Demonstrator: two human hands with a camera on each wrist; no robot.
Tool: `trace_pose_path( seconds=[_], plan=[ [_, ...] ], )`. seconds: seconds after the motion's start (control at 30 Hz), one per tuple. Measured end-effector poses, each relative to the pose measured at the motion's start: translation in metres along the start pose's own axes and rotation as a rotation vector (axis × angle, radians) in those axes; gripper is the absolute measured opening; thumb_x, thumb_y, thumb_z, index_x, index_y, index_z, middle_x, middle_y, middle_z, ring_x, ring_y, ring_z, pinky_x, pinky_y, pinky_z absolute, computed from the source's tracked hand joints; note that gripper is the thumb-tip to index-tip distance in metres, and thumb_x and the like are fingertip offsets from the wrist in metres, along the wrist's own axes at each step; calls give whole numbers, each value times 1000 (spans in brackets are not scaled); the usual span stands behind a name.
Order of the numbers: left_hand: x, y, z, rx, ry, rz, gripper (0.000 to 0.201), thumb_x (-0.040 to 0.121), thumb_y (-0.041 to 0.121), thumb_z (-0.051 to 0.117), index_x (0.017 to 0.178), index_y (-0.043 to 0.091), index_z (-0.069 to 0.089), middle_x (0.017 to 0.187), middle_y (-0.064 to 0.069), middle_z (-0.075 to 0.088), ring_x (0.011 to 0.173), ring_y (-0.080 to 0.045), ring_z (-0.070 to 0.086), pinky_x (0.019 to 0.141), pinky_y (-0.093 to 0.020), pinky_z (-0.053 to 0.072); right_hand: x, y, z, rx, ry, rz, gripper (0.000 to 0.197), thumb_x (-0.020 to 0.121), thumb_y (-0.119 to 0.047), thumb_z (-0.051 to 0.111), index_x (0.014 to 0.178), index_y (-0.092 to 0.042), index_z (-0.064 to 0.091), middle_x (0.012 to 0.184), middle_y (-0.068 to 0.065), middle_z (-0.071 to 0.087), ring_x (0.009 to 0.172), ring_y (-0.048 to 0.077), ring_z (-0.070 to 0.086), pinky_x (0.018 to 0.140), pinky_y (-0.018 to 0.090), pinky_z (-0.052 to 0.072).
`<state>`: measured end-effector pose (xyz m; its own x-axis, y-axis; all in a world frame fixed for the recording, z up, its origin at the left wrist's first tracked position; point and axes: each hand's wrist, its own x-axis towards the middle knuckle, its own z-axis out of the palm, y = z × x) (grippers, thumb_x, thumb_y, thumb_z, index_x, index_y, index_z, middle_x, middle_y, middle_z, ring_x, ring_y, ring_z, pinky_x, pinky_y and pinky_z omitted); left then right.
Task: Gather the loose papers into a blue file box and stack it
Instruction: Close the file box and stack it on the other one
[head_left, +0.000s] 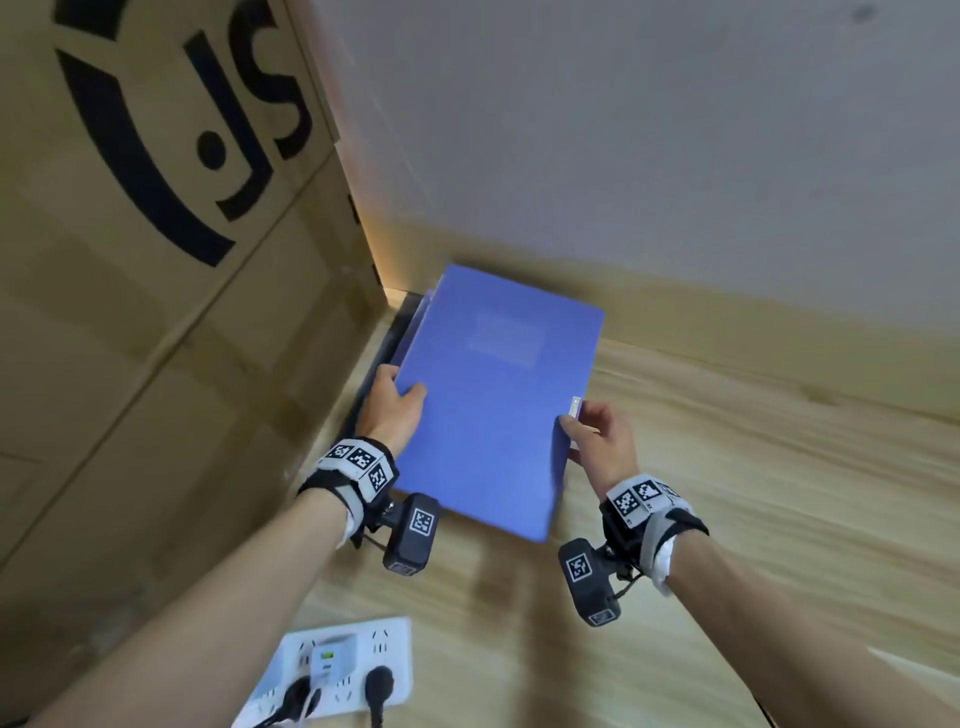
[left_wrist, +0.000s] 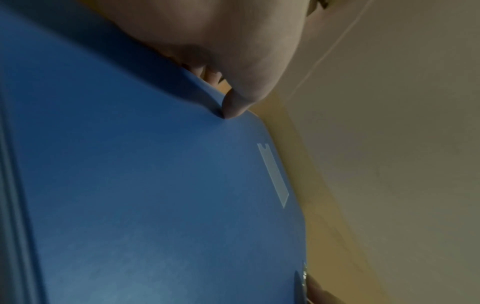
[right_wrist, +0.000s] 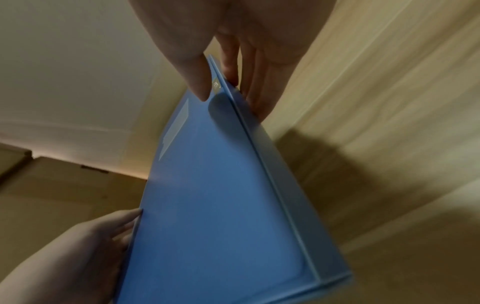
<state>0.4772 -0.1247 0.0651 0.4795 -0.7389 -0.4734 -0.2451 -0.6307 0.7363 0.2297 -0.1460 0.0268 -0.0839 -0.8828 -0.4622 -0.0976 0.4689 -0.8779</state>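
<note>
Blue file box (head_left: 493, 405) (pale label patch on lid), closed, left hand (head_left: 390, 410) and right hand (head_left: 602, 441) each clasping 1 edge

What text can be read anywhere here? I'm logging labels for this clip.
"JS" in big black letters beside a dot and a black arc: printed on the cardboard box.
Pale label panel on the blue file box: nothing legible.
Small silver sticker at its edge: too small to read.
Square coded markers on the wristbands: patterns, not words.
</note>
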Motion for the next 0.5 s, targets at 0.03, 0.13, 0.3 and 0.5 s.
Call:
trace_pose_path(
  seconds=[0.03, 0.13, 0.3, 0.5],
  plan=[
    [9, -4, -6, 16, -6, -7, 18, 89, 31, 51, 105, 24, 50, 93, -5, 65, 84, -35, 67, 73, -45, 56, 1, 3, 11, -16, -6, -2, 14, 87, -9, 68, 95, -16, 58, 100, 10, 67, 82, 24, 64, 81, 50, 56],
    [37, -18, -14, 73, -51, -10, 34, 87, 34, 52, 119, 22, 51, 106, -2, 63, 96, -32, 66, 82, -49, 57, 4, 13, 33, -46, -4, -10, 30, 85, -7, 70, 113, -7, 58, 107, 12, 68, 75, 18, 64, 66, 24, 55],
    [81, -47, -8, 111, -88, 23, 58, 85, 38, 55, 139, 19, 47, 140, -6, 52, 120, -29, 57, 98, -50, 52, 5, 29, 52, -99, -15, -21, 36, 83, -5, 71, 115, -10, 58, 116, 15, 66, 96, 24, 67, 80, 32, 57],
    [75, -45, -12, 83, -38, 29, 51, 97, 27, 55, 144, 11, 44, 143, -8, 53, 128, -29, 54, 104, -48, 48, 4, 35, 63, -125, -46, -105, 48, 84, -1, 66, 116, -35, 53, 128, 5, 61, 104, 6, 61, 97, 38, 52]
  ],
)
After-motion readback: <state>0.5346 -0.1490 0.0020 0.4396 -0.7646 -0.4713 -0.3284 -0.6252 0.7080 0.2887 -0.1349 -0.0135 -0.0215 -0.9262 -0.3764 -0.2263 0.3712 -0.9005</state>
